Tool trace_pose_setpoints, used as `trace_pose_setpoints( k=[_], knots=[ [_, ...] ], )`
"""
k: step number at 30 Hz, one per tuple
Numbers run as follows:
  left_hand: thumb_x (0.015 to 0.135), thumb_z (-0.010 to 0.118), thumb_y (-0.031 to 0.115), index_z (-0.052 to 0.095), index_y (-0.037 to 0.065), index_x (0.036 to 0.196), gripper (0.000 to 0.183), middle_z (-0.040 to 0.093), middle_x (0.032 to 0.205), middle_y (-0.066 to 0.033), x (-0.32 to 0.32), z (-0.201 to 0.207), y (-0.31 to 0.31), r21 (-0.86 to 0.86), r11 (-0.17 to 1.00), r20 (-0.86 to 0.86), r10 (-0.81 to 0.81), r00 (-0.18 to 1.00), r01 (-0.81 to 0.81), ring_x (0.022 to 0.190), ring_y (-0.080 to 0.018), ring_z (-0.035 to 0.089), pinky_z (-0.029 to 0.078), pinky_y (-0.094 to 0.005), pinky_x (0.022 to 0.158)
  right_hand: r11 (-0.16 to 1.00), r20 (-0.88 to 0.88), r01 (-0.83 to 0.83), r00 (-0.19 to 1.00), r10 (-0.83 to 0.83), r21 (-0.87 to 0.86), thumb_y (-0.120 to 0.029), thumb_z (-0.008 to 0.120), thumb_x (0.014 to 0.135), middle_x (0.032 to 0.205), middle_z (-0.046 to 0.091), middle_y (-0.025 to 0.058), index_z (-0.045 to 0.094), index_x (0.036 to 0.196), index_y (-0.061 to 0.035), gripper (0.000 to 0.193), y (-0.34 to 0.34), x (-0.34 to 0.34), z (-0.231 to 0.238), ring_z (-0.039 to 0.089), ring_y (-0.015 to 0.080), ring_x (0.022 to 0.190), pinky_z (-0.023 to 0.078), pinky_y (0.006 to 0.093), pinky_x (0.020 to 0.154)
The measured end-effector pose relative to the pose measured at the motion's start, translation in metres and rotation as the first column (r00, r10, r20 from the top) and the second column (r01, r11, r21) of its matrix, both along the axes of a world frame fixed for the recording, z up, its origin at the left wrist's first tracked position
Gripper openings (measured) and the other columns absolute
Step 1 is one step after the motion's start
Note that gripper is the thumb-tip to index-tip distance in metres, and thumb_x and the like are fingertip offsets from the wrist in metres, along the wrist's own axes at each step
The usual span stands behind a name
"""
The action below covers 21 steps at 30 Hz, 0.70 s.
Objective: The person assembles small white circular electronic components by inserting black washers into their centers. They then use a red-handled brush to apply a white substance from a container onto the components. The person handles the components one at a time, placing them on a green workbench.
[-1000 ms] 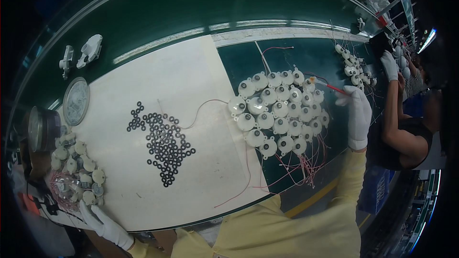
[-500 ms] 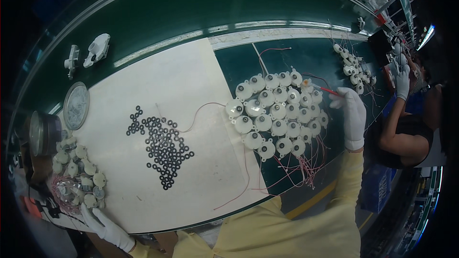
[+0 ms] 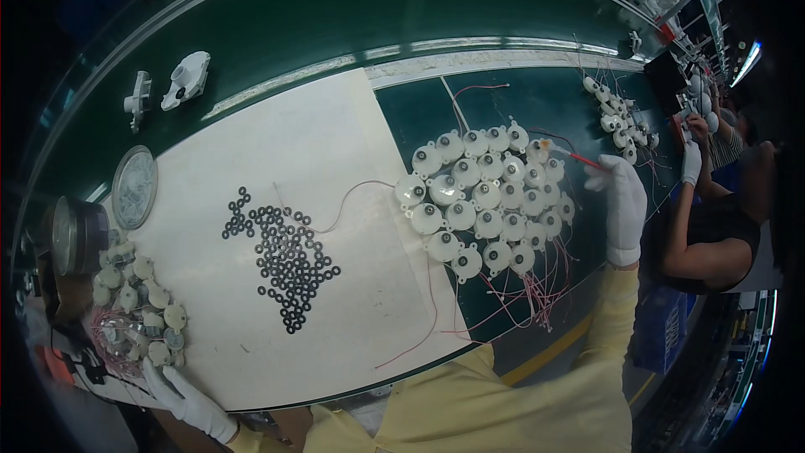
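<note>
My right hand [image 3: 623,205], in a white glove, is closed around the red handle of a thin brush [image 3: 583,158]. The brush's pale tip reaches the far right edge of a cluster of round white motors [image 3: 488,195] with dark central shafts and trailing pink wires. An orange-brown spot shows by the tip; whether it is on the brush or on a motor I cannot tell. At the near left table edge rests my left hand [image 3: 189,404], also white-gloved, fingers extended and holding nothing. Its fingertips are beside a heap of similar motors [image 3: 138,302].
Many small black rings [image 3: 289,256] lie on the white sheet [image 3: 369,302]. A round metal lid [image 3: 135,188] and dark tin [image 3: 77,235] stand at left. White plastic parts [image 3: 186,80] ride the green belt [image 3: 335,8]. More motors [image 3: 619,113] lie far right, near a co-worker's arm [image 3: 683,222].
My right hand and brush have shifted slightly right. The white plastic parts have travelled right along the belt. The co-worker's gloved hand has lowered. My left hand has stayed put.
</note>
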<state>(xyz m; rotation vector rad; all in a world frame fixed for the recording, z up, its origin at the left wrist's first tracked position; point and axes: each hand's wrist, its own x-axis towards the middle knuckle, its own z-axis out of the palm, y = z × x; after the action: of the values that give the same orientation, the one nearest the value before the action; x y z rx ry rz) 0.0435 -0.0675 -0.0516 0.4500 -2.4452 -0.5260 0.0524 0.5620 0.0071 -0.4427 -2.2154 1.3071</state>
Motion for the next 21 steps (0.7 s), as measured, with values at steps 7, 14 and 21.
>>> trace_pose_setpoints(
  k=[7, 14, 21],
  knots=[
    [0.104, 0.050, 0.014, 0.052, -0.005, 0.137, 0.038, 0.053, 0.140, -0.0186, 0.000, 0.002, 0.002, 0.008, 1.000, 0.004, 0.009, 1.000, -0.009, 0.130, -0.0309, 0.048, 0.038, -0.0414, 0.111, 1.000, 0.054, -0.019, 0.998, 0.019, 0.000, -0.021, 0.042, 0.106, 0.100, 0.072, 0.0154, 0.062, 0.117, 0.0044, 0.034, 0.000, -0.003, -0.001, 0.065, 0.0135, 0.081, 0.045, 0.0263, 0.076],
    [0.104, 0.050, 0.014, 0.052, -0.004, 0.137, 0.038, 0.053, 0.140, -0.0183, 0.000, -0.001, -0.001, 0.023, 1.000, 0.000, 0.016, 1.000, -0.016, 0.130, -0.0305, 0.049, 0.038, -0.0414, 0.111, 0.997, -0.041, -0.006, 0.999, 0.003, -0.073, -0.022, 0.043, 0.106, 0.098, 0.071, 0.0183, 0.060, 0.117, 0.0059, 0.035, -0.002, 0.012, 0.003, 0.066, 0.0157, 0.082, 0.047, 0.0271, 0.077],
    [0.104, 0.049, 0.014, 0.052, -0.004, 0.137, 0.037, 0.053, 0.140, -0.0181, 0.000, -0.001, -0.002, 0.009, 1.000, 0.000, 0.007, 1.000, -0.007, 0.130, -0.0308, 0.049, 0.038, -0.0413, 0.111, 0.983, 0.029, -0.160, 0.986, 0.163, -0.088, -0.022, 0.044, 0.106, 0.098, 0.071, 0.0170, 0.060, 0.116, 0.0064, 0.034, -0.031, 0.006, 0.003, 0.065, 0.0159, 0.082, 0.048, 0.0281, 0.079]
  ],
)
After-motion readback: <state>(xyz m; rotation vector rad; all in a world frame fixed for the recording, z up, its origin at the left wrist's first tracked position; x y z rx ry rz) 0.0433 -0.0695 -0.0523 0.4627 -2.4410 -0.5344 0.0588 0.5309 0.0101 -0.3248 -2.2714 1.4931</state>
